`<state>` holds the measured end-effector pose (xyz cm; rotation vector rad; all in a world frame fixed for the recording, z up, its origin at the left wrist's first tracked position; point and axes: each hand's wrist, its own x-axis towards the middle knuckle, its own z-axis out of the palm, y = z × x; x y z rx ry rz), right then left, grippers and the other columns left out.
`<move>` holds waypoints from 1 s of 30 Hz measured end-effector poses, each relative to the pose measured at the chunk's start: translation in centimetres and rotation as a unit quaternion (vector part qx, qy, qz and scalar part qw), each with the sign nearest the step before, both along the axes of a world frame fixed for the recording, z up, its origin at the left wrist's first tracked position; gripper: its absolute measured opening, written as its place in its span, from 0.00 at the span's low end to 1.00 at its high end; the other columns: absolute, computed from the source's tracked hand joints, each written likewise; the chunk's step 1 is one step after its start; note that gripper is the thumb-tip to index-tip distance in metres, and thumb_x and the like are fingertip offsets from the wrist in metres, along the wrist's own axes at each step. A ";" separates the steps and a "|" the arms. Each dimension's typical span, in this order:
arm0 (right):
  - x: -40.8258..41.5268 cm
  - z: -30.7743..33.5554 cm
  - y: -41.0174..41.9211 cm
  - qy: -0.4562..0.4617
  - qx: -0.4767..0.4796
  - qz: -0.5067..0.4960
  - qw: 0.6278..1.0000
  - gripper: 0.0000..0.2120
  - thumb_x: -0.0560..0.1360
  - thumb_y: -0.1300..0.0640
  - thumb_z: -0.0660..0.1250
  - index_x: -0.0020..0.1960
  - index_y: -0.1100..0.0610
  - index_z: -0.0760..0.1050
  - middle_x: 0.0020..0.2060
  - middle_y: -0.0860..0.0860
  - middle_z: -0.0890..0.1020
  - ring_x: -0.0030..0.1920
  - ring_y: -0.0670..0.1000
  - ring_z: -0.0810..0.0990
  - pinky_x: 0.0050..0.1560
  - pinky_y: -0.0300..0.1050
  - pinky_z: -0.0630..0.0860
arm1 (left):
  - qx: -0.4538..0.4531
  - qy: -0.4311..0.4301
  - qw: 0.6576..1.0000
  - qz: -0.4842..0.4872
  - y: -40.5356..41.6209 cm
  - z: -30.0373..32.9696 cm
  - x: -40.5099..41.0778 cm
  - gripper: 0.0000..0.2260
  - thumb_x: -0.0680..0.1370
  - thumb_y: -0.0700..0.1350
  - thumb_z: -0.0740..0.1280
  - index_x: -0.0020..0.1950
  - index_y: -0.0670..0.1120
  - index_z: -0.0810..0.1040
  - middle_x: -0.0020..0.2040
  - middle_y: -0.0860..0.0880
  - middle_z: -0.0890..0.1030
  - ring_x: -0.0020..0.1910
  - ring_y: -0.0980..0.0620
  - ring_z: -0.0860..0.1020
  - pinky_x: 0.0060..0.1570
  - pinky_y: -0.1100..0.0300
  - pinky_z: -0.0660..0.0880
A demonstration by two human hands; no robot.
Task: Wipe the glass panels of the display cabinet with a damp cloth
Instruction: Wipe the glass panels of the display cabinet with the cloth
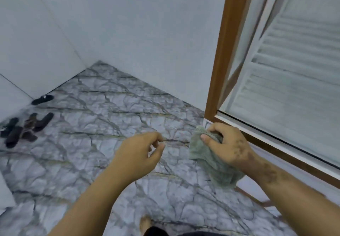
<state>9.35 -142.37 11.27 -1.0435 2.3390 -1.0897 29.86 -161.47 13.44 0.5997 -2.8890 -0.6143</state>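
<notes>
Below, marbled floor [114, 121]; right hand [228, 145] grips cloth [211, 162], left hand [139, 155] loosely curled, empty.

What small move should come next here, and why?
Probably lift the right hand and press the grey-green cloth onto the glass panel just above it. The cloth is bunched in that hand and off the glass; the left hand holds nothing.

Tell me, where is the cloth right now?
In the head view, the cloth is low and right of centre, gripped by the right hand above the marble floor, just beside the cabinet's wooden frame.
</notes>
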 end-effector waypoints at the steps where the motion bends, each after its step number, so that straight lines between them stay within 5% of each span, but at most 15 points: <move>1: 0.5 -0.4 -2.0 0.010 -0.003 -0.004 1.000 0.10 0.77 0.49 0.74 0.41 0.51 0.77 0.32 0.49 0.78 0.35 0.47 0.75 0.35 0.40 0.70 | 0.002 -0.005 1.000 -0.001 -2.2 -0.2 0.5 0.11 0.83 0.58 0.61 0.55 0.54 0.78 0.42 0.64 0.74 0.44 0.58 0.78 0.39 0.62 0.71; 5: 2.4 -0.7 -10.6 0.045 -0.009 -0.034 0.998 0.08 0.77 0.49 0.75 0.42 0.50 0.78 0.33 0.47 0.79 0.36 0.47 0.77 0.35 0.36 0.68 | -0.002 -0.006 1.000 -0.010 -12.4 0.2 1.4 0.09 0.83 0.56 0.62 0.56 0.54 0.77 0.43 0.62 0.75 0.44 0.58 0.78 0.41 0.57 0.76; 9: 2.1 0.5 -18.0 0.033 -0.016 -0.075 0.997 0.07 0.76 0.49 0.75 0.45 0.51 0.80 0.38 0.46 0.83 0.41 0.47 0.81 0.44 0.48 0.77 | -0.001 0.001 1.000 -0.031 -21.4 1.5 -0.1 0.11 0.84 0.55 0.62 0.59 0.52 0.78 0.45 0.60 0.77 0.45 0.57 0.78 0.43 0.56 0.76; 12: 0.3 1.2 -22.5 0.030 -0.039 -0.107 0.993 0.07 0.76 0.49 0.75 0.46 0.50 0.80 0.38 0.45 0.83 0.42 0.46 0.81 0.45 0.44 0.77 | 0.005 0.015 0.998 -0.055 -26.6 2.3 -3.3 0.08 0.83 0.54 0.63 0.56 0.52 0.79 0.43 0.61 0.77 0.42 0.59 0.77 0.41 0.58 0.75; 15: -2.6 1.9 -26.1 0.034 -0.076 -0.148 0.985 0.07 0.76 0.50 0.75 0.42 0.46 0.77 0.36 0.44 0.82 0.41 0.45 0.80 0.40 0.34 0.73 | 0.021 0.032 0.996 -0.083 -30.6 2.7 -8.8 0.07 0.83 0.53 0.64 0.53 0.52 0.79 0.41 0.61 0.78 0.41 0.60 0.77 0.39 0.59 0.74; 24: -13.9 2.7 -32.7 0.119 -0.153 -0.284 0.939 0.07 0.74 0.51 0.77 0.47 0.48 0.79 0.41 0.41 0.81 0.45 0.44 0.80 0.45 0.41 0.78 | 0.023 0.071 0.971 -0.226 -37.3 4.7 -30.0 0.14 0.82 0.58 0.63 0.64 0.55 0.77 0.44 0.62 0.80 0.43 0.61 0.79 0.45 0.55 0.79; 30: -19.6 5.4 -33.3 0.237 -0.118 -0.382 0.885 0.12 0.75 0.44 0.73 0.53 0.50 0.81 0.44 0.40 0.79 0.44 0.42 0.78 0.45 0.35 0.75 | 0.041 0.108 0.935 -0.335 -38.0 7.9 -42.0 0.16 0.79 0.60 0.60 0.62 0.56 0.77 0.44 0.65 0.80 0.46 0.62 0.79 0.47 0.52 0.80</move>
